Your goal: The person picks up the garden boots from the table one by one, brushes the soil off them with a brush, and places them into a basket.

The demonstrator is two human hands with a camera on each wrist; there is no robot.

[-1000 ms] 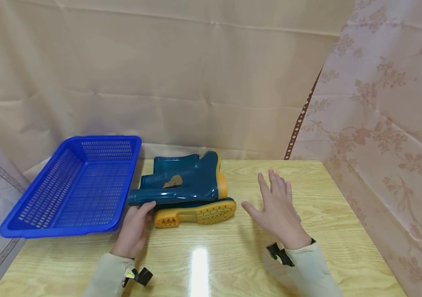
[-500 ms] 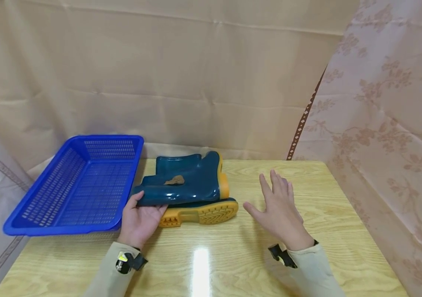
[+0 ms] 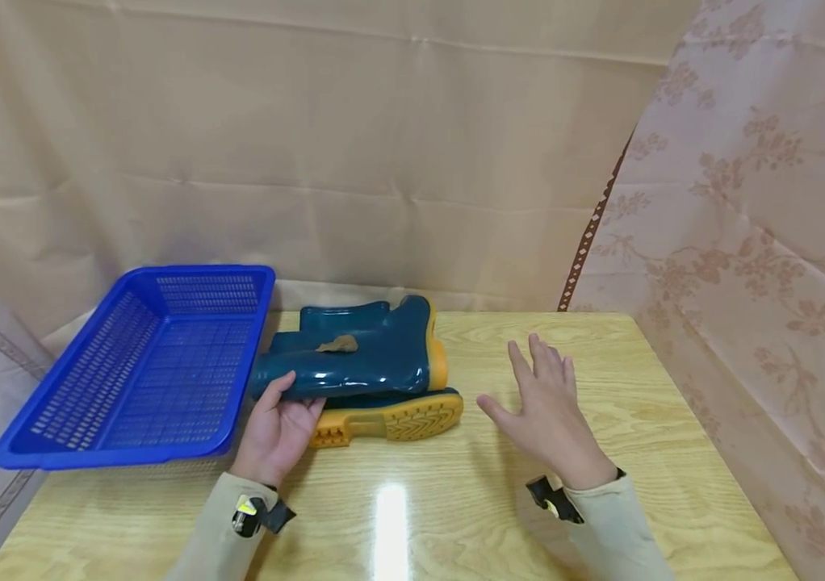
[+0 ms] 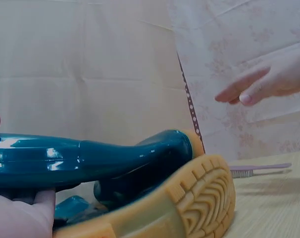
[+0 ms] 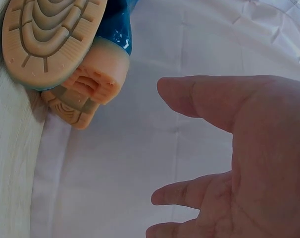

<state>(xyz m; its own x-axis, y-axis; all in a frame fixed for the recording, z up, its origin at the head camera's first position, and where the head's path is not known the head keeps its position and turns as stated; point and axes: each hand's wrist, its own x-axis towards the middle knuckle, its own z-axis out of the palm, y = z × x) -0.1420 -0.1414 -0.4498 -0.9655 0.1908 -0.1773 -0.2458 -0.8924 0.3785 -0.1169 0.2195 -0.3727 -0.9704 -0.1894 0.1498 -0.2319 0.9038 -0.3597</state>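
Two dark teal rubber boots with yellow soles lie on the table. The upper boot [image 3: 383, 363] rests on its side, a brown smear [image 3: 340, 344] on its shaft. My left hand [image 3: 274, 436] grips that shaft near the opening, thumb over the top and fingers underneath. Below it, the other boot [image 3: 420, 415] turns its patterned sole toward me, its shaft partly hidden. To the right of the boots, my right hand [image 3: 546, 420] hovers with fingers spread, holding nothing. A pink-handled brush [image 4: 261, 168] lies on the table in the left wrist view.
A blue plastic basket [image 3: 267, 323] with perforated sides stands at the left, close to the boot shafts. Beige cloth [image 3: 311, 145] hangs behind the wooden table [image 3: 456, 516], and a flower-patterned cloth [image 3: 768, 242] hangs on the right.
My left hand has shifted from beside the upper boot's shaft to a grip with fingers under it. The shaft end looks slightly raised and turned. My right hand stays nearly still.
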